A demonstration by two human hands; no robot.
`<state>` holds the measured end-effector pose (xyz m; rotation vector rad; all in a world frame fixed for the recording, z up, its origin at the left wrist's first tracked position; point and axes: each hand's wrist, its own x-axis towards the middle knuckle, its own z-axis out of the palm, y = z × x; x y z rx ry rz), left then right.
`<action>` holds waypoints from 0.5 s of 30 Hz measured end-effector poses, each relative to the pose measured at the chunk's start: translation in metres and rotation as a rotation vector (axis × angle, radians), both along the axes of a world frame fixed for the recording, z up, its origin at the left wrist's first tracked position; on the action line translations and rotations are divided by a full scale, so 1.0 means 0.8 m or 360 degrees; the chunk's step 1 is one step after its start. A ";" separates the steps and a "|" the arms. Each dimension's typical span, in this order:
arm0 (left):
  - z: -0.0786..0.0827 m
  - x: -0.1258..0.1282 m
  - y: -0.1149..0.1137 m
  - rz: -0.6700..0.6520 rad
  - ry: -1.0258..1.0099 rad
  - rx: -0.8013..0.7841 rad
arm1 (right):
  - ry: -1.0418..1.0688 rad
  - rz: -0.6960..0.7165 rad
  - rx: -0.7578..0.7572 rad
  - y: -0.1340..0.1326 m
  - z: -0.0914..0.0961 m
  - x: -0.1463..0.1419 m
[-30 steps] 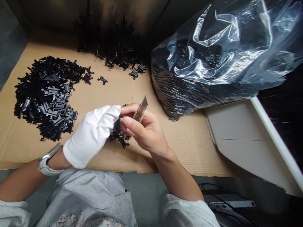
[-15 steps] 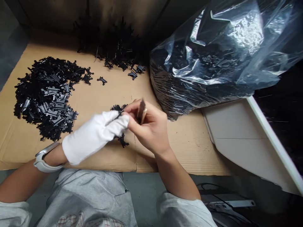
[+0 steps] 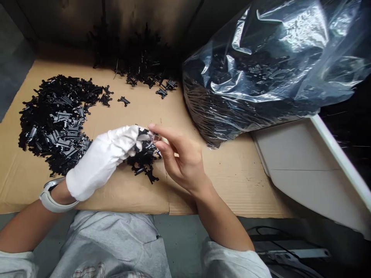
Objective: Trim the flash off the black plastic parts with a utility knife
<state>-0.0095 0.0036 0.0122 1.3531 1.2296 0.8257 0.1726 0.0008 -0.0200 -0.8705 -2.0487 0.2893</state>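
While left hand (image 3: 98,162) pinched a part (image 3: 144,134), seemingly light, stiff, best edge-held, right hand (image 3: 182,162) touched it, hold unclear.

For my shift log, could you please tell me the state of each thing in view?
left hand: gloved, pinching black part
right hand: bare, fingertips on that part
plastic bag: full, resting on cardboard
left pile: loose heap
small pile: scattered beneath hands
back pile: loose, in shadow
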 end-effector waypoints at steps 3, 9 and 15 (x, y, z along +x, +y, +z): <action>-0.002 -0.001 0.001 0.0034 0.0002 0.0080 | -0.0050 0.0010 0.0020 0.000 0.001 0.001; -0.002 0.003 -0.005 0.0049 0.0108 0.0238 | -0.0045 0.0012 -0.0105 -0.004 0.001 0.005; 0.001 0.003 -0.006 0.0039 0.0015 0.0255 | 0.0044 -0.0146 -0.0227 -0.003 0.005 0.004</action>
